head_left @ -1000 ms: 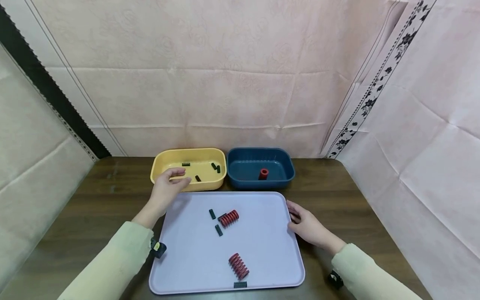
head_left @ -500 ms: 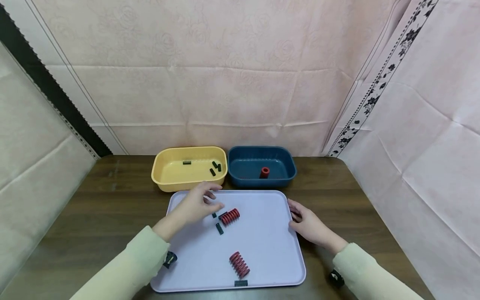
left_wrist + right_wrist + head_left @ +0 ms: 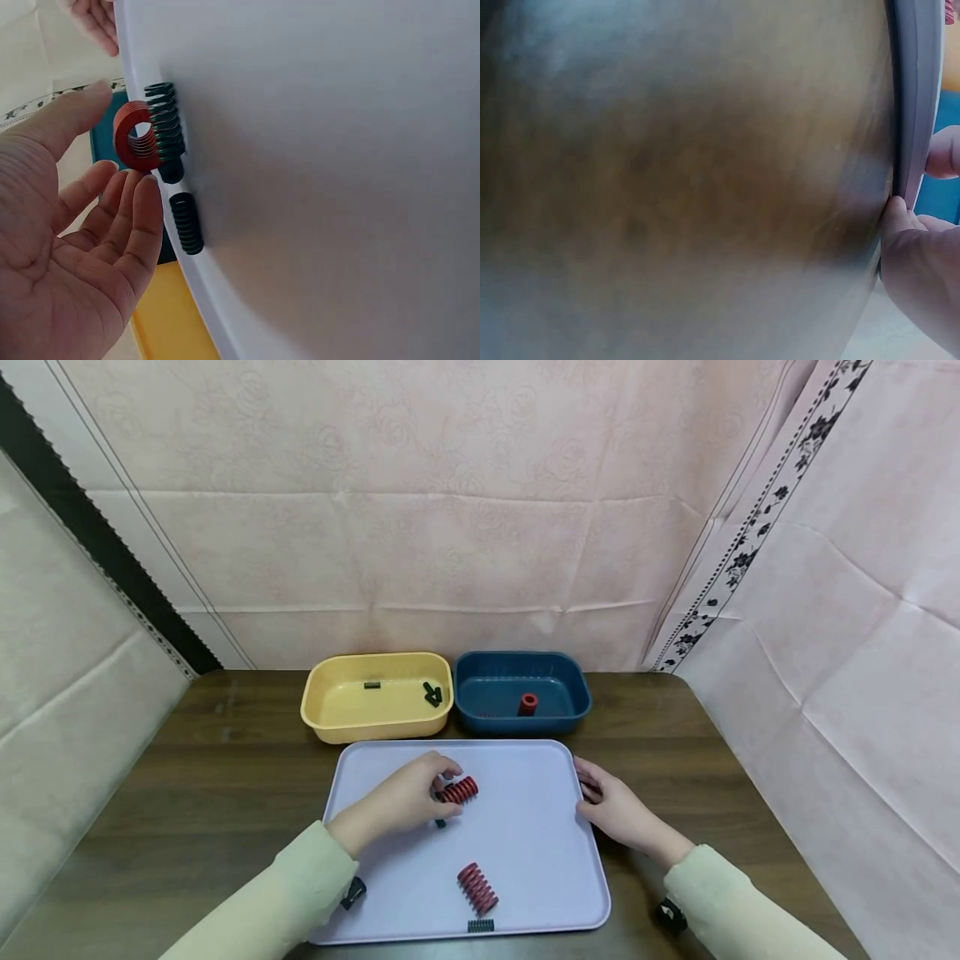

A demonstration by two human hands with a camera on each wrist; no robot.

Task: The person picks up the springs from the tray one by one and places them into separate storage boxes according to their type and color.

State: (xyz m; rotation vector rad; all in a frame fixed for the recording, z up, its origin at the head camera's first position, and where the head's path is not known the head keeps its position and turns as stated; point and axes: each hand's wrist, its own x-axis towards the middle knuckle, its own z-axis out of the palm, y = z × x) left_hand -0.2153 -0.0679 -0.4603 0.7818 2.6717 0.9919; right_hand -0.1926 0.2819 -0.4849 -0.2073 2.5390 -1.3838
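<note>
My left hand (image 3: 411, 792) hovers over the white tray (image 3: 540, 860), thumb and fingers apart and nothing between them. Its fingertips are close to a red coil spring (image 3: 462, 790) that lies on its side. In the left wrist view, dark green springs lie beside this red spring: a longer-looking green spring (image 3: 166, 124) overlaps it, and another green spring (image 3: 187, 225) is near the fingertips. In the head view the hand partly hides them. My right hand (image 3: 617, 808) grips the tray's right edge, thumb (image 3: 945, 154) at the rim and fingers at the outer side.
Nearer the tray's front lie another red spring (image 3: 477, 890) and a green spring (image 3: 481, 926). Behind the tray stand a yellow bin (image 3: 352, 727) with several small green springs and a blue bin (image 3: 480, 723) with a red spring. Light cloth (image 3: 450, 543) hangs behind the brown table (image 3: 217, 777).
My left hand has moved from the yellow bin rightward and toward me, to the springs on the tray. A green spring dropped into the yellow bin. The right hand stays at the tray's edge.
</note>
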